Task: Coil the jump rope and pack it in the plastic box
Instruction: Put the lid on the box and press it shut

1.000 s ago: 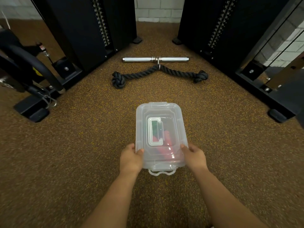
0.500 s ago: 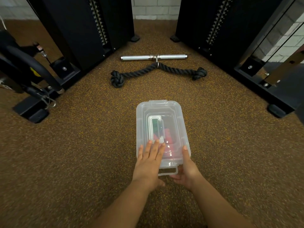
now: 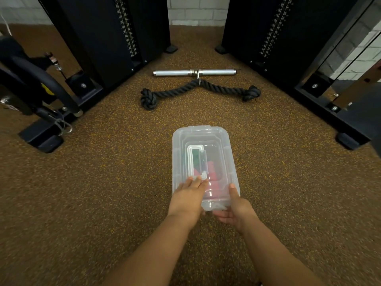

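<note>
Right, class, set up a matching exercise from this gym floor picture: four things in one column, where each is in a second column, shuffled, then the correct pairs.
Things:
1. left hand
2. right hand
3. black rope attachment
4. metal bar

Places:
A. farthest back, between the two black machines
B. flat on the lid of the plastic box
C. at the box's near end, thumb up its side
D. on the floor between bar and box

Pairs: 1-B, 2-C, 3-D, 4-A
</note>
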Motion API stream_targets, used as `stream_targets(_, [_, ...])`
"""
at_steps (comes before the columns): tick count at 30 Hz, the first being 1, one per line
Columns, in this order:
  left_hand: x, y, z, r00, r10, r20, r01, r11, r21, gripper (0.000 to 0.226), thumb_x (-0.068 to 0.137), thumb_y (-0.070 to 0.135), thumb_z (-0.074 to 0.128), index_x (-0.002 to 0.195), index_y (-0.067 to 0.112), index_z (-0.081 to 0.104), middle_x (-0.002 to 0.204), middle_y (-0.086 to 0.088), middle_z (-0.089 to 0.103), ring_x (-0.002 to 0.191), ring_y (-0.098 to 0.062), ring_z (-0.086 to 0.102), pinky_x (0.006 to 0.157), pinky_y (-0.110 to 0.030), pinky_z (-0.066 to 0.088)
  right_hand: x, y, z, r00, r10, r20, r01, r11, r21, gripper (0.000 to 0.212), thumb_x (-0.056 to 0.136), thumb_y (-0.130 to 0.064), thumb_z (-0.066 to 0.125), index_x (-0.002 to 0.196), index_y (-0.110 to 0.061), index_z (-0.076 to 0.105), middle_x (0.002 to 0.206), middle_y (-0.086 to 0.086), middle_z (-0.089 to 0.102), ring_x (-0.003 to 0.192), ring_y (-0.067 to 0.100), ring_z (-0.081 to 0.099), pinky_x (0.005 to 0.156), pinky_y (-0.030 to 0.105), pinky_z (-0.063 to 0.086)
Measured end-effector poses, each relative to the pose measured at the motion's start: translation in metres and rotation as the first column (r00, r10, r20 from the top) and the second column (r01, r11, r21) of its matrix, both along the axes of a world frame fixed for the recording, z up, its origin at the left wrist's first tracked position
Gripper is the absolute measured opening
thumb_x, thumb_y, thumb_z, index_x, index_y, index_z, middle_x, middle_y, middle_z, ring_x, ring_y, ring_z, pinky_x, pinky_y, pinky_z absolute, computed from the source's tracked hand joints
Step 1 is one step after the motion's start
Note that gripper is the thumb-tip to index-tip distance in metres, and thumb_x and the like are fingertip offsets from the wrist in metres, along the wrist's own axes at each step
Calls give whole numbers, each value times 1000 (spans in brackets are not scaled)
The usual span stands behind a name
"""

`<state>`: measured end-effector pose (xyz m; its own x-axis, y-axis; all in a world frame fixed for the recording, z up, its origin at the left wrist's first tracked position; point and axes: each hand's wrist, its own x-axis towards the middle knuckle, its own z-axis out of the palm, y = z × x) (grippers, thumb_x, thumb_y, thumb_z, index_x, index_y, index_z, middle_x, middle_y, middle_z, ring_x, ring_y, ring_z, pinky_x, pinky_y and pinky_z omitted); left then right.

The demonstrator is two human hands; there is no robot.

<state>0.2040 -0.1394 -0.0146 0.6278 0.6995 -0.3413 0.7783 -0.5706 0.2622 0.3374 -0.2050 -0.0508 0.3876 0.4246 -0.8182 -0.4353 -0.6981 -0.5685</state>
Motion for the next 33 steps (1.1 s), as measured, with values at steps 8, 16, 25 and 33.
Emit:
stream_targets(8, [-3, -3, -5, 998, 25, 66, -26, 1000, 16, 92, 80, 30, 71, 151, 26, 14, 161, 4, 16, 149, -20, 7, 119, -37, 0, -3, 4, -1, 962, 56, 268, -41, 997, -61, 71, 92, -52, 43, 143, -5, 30, 138, 21, 49, 122, 37, 50, 101, 46, 42])
stream_targets(16, [-5, 1, -24, 927, 249, 281, -228, 968, -104, 58, 94, 55, 30, 148, 38, 17, 160, 10, -16, 144, -8, -23, 114, -34, -20, -1, 12, 4, 554, 264, 789, -448, 894, 16, 58, 94, -12, 39, 149, -10, 19, 156, 11, 21, 145, 23, 16, 119, 37, 15])
stream_targets(25, [13, 53, -32, 976, 208, 65, -211, 977, 27, 61, 100, 42, 16, 151, 21, -11, 158, 2, -25, 143, -14, -28, 114, -39, -22, 15, 52, 2, 282, 457, 843, -627, 753, -198, 62, 97, -30, 38, 151, -18, 9, 161, 9, 0, 148, 26, -2, 120, 40, 5])
stream_targets(33, [25, 94, -35, 982, 170, 86, -176, 982, 69, 59, 101, 37, 18, 152, 20, -6, 161, 1, -17, 146, -14, -22, 117, -41, -17, 23, 96, 2, 0, 534, 845, -706, 599, -378, 58, 94, -41, 20, 149, -23, 18, 161, 8, 0, 147, 33, -8, 117, 47, -5])
